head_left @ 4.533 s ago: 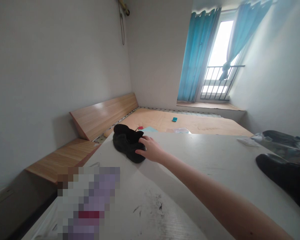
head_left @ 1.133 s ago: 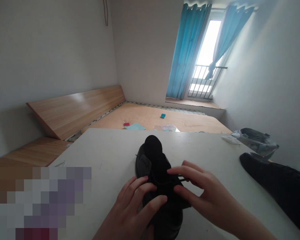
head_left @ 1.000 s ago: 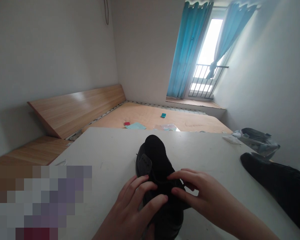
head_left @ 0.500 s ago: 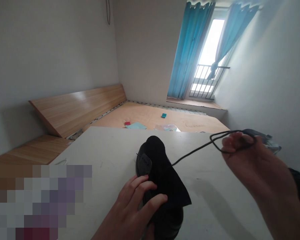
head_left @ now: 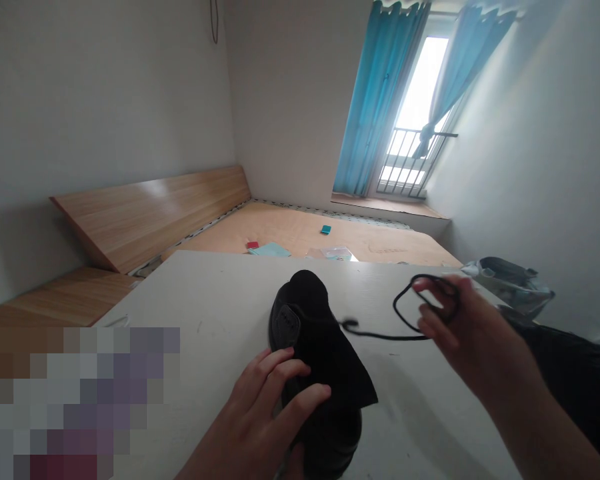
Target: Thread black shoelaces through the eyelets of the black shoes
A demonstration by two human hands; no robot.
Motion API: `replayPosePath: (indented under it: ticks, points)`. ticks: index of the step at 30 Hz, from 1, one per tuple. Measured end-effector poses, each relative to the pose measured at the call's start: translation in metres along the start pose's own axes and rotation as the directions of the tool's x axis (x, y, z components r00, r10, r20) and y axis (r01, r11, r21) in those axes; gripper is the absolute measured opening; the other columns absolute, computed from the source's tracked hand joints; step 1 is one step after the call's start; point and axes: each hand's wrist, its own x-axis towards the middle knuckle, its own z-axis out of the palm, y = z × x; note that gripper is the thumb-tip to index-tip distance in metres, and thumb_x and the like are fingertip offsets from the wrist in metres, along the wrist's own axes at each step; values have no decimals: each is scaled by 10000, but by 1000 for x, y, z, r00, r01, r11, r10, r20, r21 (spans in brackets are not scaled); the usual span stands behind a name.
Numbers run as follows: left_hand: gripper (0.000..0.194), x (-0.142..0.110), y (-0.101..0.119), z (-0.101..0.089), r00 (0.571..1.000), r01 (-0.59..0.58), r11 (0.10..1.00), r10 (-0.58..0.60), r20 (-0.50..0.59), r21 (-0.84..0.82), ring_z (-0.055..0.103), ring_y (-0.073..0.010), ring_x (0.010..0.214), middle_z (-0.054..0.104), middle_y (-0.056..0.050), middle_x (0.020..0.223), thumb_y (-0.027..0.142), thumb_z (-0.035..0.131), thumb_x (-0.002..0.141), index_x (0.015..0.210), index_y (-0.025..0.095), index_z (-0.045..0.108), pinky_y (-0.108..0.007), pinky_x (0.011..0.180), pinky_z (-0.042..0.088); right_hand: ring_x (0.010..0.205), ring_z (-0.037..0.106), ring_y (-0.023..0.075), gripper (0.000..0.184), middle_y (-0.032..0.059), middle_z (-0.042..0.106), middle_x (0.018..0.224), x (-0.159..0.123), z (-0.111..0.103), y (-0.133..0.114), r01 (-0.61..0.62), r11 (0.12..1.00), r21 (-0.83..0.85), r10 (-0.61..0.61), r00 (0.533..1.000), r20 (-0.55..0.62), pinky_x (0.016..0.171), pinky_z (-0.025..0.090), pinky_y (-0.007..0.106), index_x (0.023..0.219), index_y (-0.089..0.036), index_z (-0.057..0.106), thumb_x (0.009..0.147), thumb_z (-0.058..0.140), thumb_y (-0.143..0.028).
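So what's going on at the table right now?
A person is working with bare hands at a white table. Their left hand rests on a black shoe, pressing it against the tabletop. Their right hand is raised to the right of the shoe and holds a looped black shoelace, whose other end reaches the shoe. A grey bag sits beyond the table's far right side.

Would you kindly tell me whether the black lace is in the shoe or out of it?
Cannot tell: the lace loops in the right hand, and its blurred end meets the black shoe.
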Motion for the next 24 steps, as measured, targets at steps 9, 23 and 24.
replayPosePath:
  ticks: [9, 23, 24]
  points:
    - [573, 0, -2, 0, 1000, -25, 999, 25, 12, 29, 382, -240, 1258, 525, -59, 1215, 15, 422, 717, 1222, 276, 492, -457, 1053, 371, 729, 563, 150, 375, 32, 626, 968, -24, 35, 40, 82, 727, -682, 332, 827, 454, 638, 446, 275, 1102, -236, 544, 887, 477, -536]
    - [477, 2, -10, 1, 991, -114, 988, 106, -85, -103, 478, -224, 1174, 599, -58, 1146, 69, 463, 752, 1197, 234, 519, -369, 993, 440, 792, 611, 286, 256, 112, 685, 888, 12, -24, 53, 146, -139, -980, 375, 923, 85, 611, 351, 336, 876, -200, 617, 907, 436, -378]
    - [437, 2, -11, 1, 987, -131, 983, 118, -106, -125, 497, -219, 1149, 612, -56, 1126, 92, 485, 775, 1187, 232, 526, -355, 978, 453, 816, 612, 304, 263, 129, 684, 896, 12, -27, 53, 132, -158, -979, 369, 927, 66, 628, 367, 353, 869, -189, 627, 909, 429, -358]
